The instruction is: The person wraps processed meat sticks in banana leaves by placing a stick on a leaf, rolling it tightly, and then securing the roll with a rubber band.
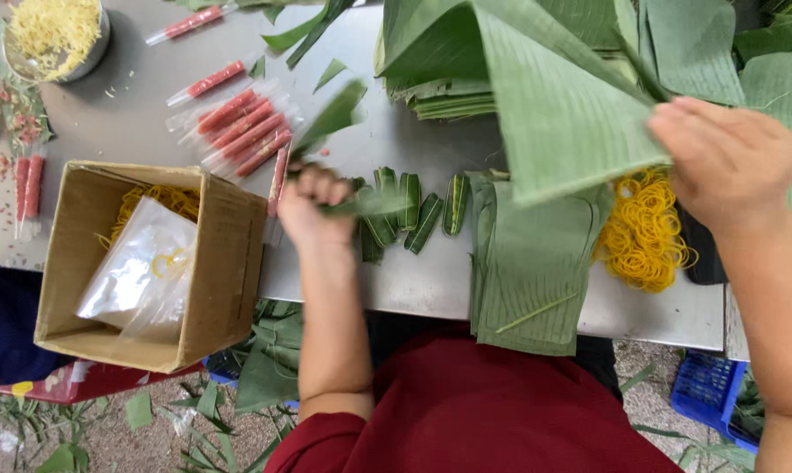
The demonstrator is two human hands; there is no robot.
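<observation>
Banana leaf (553, 114) in both hands, cardboard box (229, 236) holding plastic bag (142, 263), rubber bands (164, 200)

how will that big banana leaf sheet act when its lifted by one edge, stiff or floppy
Probably floppy: the leaf sheet bends and drapes where the right hand pinches its edge. Likely light, since one hand lifts it. It may tear along its visible parallel ribs, so it seems fairly fragile.

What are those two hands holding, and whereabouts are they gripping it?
The right hand pinches a large banana leaf piece by its right edge. The left hand is closed around a narrow leaf strip at its lower end.
</observation>
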